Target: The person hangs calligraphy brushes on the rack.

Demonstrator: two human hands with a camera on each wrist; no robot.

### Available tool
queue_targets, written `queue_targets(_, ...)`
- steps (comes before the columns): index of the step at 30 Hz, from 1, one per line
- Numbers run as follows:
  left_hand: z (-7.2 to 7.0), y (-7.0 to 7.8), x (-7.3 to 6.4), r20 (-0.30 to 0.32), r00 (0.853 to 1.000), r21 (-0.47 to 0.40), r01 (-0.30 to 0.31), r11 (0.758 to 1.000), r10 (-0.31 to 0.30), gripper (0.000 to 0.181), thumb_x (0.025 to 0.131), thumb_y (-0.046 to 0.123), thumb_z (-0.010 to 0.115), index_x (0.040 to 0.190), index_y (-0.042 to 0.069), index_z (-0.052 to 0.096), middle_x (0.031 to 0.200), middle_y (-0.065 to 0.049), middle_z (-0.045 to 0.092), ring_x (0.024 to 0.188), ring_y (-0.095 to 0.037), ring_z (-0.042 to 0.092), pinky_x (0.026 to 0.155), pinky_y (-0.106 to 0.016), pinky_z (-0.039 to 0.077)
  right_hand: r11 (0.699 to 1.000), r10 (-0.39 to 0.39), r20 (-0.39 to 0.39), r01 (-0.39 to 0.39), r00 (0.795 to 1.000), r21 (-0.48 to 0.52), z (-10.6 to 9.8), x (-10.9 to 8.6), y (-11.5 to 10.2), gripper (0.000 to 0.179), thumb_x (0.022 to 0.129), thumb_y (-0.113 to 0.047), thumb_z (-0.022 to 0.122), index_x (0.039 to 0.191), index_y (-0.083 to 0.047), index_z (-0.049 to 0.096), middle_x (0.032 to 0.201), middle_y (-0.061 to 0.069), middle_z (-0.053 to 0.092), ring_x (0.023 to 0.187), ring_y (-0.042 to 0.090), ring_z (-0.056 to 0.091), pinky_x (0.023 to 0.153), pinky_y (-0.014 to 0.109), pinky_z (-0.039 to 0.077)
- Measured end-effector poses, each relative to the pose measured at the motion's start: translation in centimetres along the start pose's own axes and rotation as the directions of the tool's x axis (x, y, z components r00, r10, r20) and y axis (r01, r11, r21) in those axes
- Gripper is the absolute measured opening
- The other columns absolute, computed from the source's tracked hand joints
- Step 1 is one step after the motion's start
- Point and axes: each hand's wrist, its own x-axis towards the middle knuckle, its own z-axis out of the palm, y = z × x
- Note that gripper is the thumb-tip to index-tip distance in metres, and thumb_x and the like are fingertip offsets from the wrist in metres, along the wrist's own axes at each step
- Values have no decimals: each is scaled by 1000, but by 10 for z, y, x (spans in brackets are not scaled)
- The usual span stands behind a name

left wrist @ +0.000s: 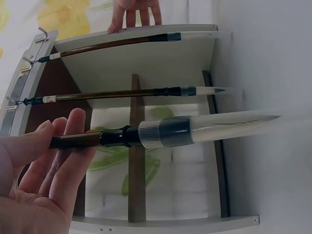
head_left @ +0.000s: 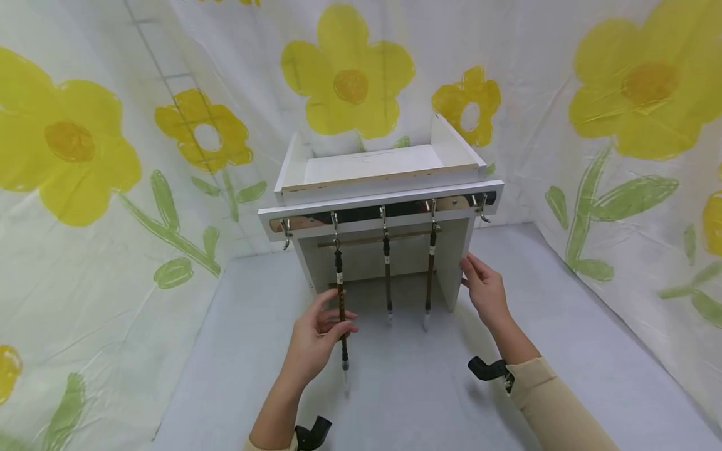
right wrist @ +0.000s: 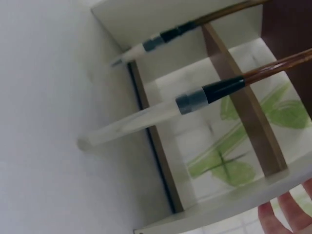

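A small white rack [head_left: 462, 275] has a front rail with metal hooks. Three writing brushes with brown handles and clear tip covers hang from it. My left hand [head_left: 313, 341] holds the leftmost brush [head_left: 341, 300] by its handle, between thumb and fingers; its loop is still over a hook [head_left: 335, 219]. In the left wrist view its thick pale tip [left wrist: 229, 127] points away from the hand. The middle brush [head_left: 387, 275] and the right brush [head_left: 430, 269] hang freely. My right hand [head_left: 486, 288] touches the rack's right side panel with its fingers extended.
The outermost left hook [head_left: 286, 232] and right hook [head_left: 481, 207] carry no brush. An open-topped tray section [head_left: 372, 164] forms the rack's top. Below lies a pale table surface [head_left: 406, 388], with a flower-printed curtain [head_left: 248, 113] behind.
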Motion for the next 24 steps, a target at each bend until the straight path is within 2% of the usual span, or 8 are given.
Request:
queue_targets(4, 0, -2, 2, -5, 1000, 14, 2, 1000, -2, 62, 95, 6, 69, 148, 25, 44, 112, -8, 75, 90, -18, 76, 84, -29, 61, 1000, -2, 3, 2, 1000, -6, 0, 1, 1, 60, 103, -46, 53, 152, -12, 46, 155, 10, 48, 140, 29, 49, 95, 19, 54)
queue_targets(10, -3, -3, 6, -1, 1000, 34, -11, 999, 11, 62, 95, 6, 70, 150, 18, 43, 112, -8, 75, 90, -19, 76, 84, -31, 61, 1000, 2, 2, -2, 1000, -25, -1, 1, 2, 64, 102, -51, 52, 153, -12, 45, 155, 10, 48, 139, 28, 50, 98, 24, 54)
queue_targets(16, -4, -4, 7, 0, 1000, 21, 7, 1000, -7, 63, 95, 9, 70, 149, 23, 43, 111, -4, 76, 89, -17, 76, 85, -29, 61, 999, -6, 2, 6, 1000, -35, -1, 2, 3, 64, 102, -51, 52, 153, -12, 45, 155, 9, 47, 139, 29, 50, 102, 35, 52)
queue_targets(20, -4, -3, 7, 33, 999, -1, -25, 1000, 25, 60, 96, 5, 68, 147, 26, 45, 112, -5, 75, 91, -19, 76, 84, -30, 61, 999, -12, -3, 12, 1000, -31, 0, 2, 2, 61, 103, -49, 52, 152, -13, 46, 155, 9, 48, 139, 29, 50, 103, 36, 51)
queue_targets(24, -1, 2, 8, 93, 994, -26, -56, 998, 58, 55, 97, -4, 62, 141, 26, 50, 111, -9, 75, 93, -23, 76, 85, -31, 62, 1000, -18, -6, 18, 1000, -21, 0, 2, 2, 59, 103, -45, 53, 152, -13, 47, 155, 9, 48, 139, 29, 50, 103, 34, 51)
